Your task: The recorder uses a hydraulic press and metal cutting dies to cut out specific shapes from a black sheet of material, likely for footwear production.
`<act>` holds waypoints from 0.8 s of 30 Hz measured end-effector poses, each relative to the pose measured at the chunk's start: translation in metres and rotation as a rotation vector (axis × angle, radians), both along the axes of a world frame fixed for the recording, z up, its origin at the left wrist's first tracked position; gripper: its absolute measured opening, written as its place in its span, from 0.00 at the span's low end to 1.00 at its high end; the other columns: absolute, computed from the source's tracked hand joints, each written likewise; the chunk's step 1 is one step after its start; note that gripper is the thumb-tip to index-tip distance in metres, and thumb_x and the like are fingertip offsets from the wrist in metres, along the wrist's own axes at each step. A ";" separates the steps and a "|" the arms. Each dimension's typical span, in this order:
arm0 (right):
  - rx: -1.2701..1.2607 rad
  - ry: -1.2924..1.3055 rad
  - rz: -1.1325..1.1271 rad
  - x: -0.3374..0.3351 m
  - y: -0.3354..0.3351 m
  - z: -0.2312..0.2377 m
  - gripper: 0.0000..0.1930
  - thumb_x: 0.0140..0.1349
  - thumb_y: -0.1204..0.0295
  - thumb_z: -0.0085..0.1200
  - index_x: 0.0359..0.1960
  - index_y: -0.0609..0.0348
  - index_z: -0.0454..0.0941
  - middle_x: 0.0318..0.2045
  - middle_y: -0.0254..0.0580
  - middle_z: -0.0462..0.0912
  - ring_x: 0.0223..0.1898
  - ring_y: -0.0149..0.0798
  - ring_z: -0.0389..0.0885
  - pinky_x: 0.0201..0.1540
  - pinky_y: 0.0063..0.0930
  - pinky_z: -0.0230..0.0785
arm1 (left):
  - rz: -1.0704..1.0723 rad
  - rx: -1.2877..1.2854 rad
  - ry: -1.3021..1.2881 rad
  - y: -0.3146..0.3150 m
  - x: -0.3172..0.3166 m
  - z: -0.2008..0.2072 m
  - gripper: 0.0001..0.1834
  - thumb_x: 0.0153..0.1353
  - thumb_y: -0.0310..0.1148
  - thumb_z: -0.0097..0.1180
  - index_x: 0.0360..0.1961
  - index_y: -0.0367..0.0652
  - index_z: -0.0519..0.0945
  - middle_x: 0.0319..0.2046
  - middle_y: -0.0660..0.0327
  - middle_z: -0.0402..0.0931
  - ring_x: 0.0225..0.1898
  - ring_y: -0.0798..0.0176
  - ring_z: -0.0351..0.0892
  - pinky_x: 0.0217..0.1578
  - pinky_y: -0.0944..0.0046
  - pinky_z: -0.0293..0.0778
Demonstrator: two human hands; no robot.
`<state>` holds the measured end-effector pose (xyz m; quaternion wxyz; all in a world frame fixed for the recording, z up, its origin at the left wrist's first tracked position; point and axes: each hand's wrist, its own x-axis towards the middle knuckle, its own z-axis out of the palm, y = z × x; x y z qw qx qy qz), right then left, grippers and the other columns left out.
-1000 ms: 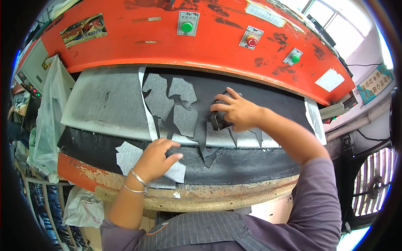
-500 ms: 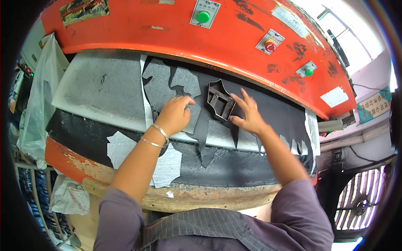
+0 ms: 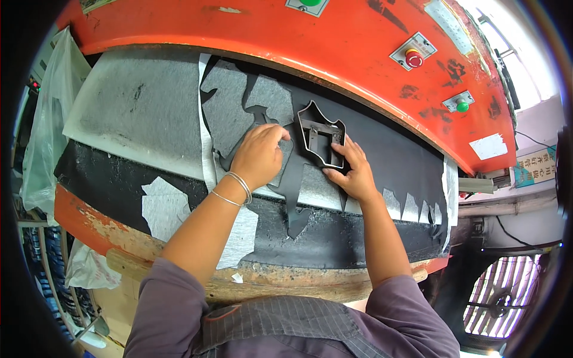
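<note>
A metal cutting die (image 3: 305,136), an open frame with thin walls and inner crossbars, sits on a black sheet of material (image 3: 382,149). My right hand (image 3: 358,173) grips the die's lower right side, with fingertips on its right wall and thumb by its lower end. To the left of the die, my left hand (image 3: 259,154) hovers low over the cut part of the sheet, its fingers curled together. What they hold, if anything, is hidden. Beneath that hand lie narrow black offcut strips (image 3: 290,191) and grey cut-out areas (image 3: 224,98).
An orange press beam (image 3: 250,36) with green and red buttons spans the back. Grey cut pieces (image 3: 164,206) lie on the black front strip, before a worn wooden edge (image 3: 262,286). Clear plastic bags (image 3: 51,131) hang at the left; a fan (image 3: 498,301) stands at the right.
My right hand has closed on the die, which has turned slightly. My left hand has shifted a little to the right over the sheet. The view has tilted downward.
</note>
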<state>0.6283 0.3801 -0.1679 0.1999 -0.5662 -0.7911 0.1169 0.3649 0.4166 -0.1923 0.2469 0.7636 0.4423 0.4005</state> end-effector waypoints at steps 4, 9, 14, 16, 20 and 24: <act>0.009 0.082 -0.004 0.006 -0.008 -0.002 0.30 0.46 0.61 0.69 0.53 0.54 0.77 0.58 0.60 0.72 0.66 0.53 0.63 0.68 0.47 0.50 | -0.018 0.075 0.064 0.000 0.002 -0.003 0.15 0.52 0.21 0.47 0.43 0.41 0.73 0.50 0.55 0.77 0.58 0.50 0.69 0.60 0.53 0.62; -0.018 0.125 -0.027 0.000 -0.005 -0.003 0.26 0.51 0.64 0.67 0.53 0.55 0.77 0.58 0.58 0.72 0.65 0.52 0.65 0.69 0.45 0.50 | -0.039 0.058 0.148 0.004 -0.002 -0.004 0.18 0.51 0.22 0.47 0.45 0.43 0.72 0.54 0.55 0.75 0.63 0.52 0.65 0.63 0.51 0.56; 0.038 0.108 -0.040 0.000 -0.009 -0.002 0.23 0.53 0.66 0.65 0.52 0.55 0.78 0.56 0.56 0.74 0.64 0.50 0.66 0.68 0.45 0.52 | -0.048 0.056 0.164 0.005 0.002 -0.003 0.18 0.51 0.22 0.47 0.45 0.44 0.71 0.55 0.55 0.74 0.64 0.52 0.64 0.63 0.51 0.55; 0.043 0.105 -0.060 -0.001 -0.012 -0.003 0.22 0.54 0.66 0.64 0.51 0.55 0.78 0.56 0.54 0.75 0.64 0.49 0.66 0.68 0.45 0.52 | -0.053 0.056 0.174 0.005 0.002 -0.002 0.18 0.52 0.23 0.47 0.46 0.44 0.71 0.55 0.55 0.74 0.64 0.52 0.64 0.63 0.50 0.55; 0.045 0.132 -0.055 0.003 -0.012 -0.006 0.19 0.56 0.69 0.62 0.51 0.54 0.79 0.55 0.52 0.77 0.64 0.48 0.67 0.68 0.44 0.53 | -0.049 0.062 0.208 0.005 0.003 -0.002 0.18 0.52 0.23 0.47 0.46 0.44 0.71 0.56 0.55 0.74 0.64 0.52 0.64 0.64 0.51 0.54; -0.003 0.207 -0.040 0.008 -0.012 -0.006 0.20 0.56 0.71 0.61 0.53 0.54 0.78 0.56 0.51 0.76 0.65 0.48 0.65 0.69 0.44 0.52 | -0.050 0.064 0.192 0.006 0.002 -0.003 0.18 0.52 0.23 0.48 0.46 0.44 0.71 0.56 0.55 0.73 0.64 0.51 0.64 0.64 0.51 0.54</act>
